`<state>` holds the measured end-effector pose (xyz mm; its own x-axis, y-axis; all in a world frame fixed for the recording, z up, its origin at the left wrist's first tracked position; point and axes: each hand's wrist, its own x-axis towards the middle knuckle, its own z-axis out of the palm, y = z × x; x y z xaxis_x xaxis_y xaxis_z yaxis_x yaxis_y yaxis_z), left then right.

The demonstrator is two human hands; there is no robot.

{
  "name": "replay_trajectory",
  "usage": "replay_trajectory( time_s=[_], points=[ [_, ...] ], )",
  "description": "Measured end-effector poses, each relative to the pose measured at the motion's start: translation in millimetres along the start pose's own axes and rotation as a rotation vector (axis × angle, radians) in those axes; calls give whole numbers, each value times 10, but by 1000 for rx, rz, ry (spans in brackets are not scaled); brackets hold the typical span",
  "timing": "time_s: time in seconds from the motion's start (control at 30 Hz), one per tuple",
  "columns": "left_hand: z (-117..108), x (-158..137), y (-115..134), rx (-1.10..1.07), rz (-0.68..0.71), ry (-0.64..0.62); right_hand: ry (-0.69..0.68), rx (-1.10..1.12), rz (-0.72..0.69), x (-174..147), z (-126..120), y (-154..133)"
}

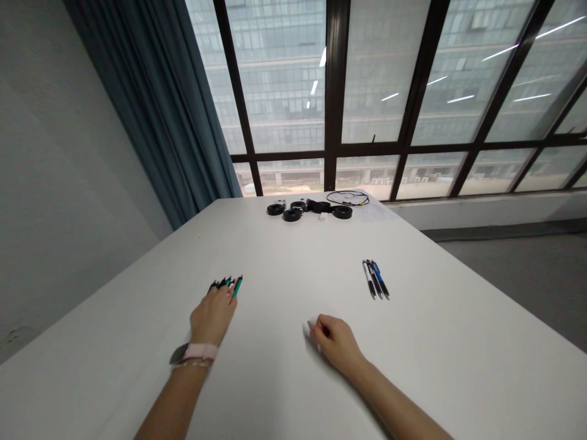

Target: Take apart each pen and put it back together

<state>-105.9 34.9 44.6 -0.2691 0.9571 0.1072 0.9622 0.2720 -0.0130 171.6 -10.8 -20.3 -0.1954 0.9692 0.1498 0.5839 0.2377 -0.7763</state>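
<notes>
My left hand (213, 315), with a watch on its wrist, reaches over a row of pens (237, 286) at the left of the white table. Its fingers are bent down onto the pens and partly hide them. Black, teal and pinkish parts stick out past the fingertips. My right hand (337, 342) is closed near the middle front, just above the tabletop. A slim grey tip pokes out between thumb and forefinger, apparently a pen (310, 324); the rest is inside the fist. To its upper right lie three pens (376, 280) side by side, one of them blue.
Several black tape-like rolls (292, 215) sit at the table's far end. Beside them lie a coiled black cable (347, 197) and a pale sheet (373, 211). The white table (284, 263) narrows toward the window; a blue curtain (160, 110) hangs at the left.
</notes>
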Motion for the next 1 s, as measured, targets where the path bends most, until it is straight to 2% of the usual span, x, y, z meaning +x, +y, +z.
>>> replay_trajectory(
  time_s=[0.17, 0.43, 0.63, 0.7, 0.8, 1.0],
  points=[
    [27, -11, 13, 95, 42, -26, 8, 5, -3, 4, 8, 6],
    [101, 38, 22, 100, 82, -35, 19, -9, 4, -1, -6, -19],
    [17, 62, 82, 95, 140, -44, 11, -23, -4, 6, 6, -18],
    [-11, 29, 175, 15, 152, -58, 15, -23, -6, 8, 16, -10],
    [9, -58, 435, -265, 182, -137, 62, -22, 8, 10, 24, 3],
    [146, -305, 1141, -358, 249, -219, 166, 31, 84, 26, 11, 37]
  ],
)
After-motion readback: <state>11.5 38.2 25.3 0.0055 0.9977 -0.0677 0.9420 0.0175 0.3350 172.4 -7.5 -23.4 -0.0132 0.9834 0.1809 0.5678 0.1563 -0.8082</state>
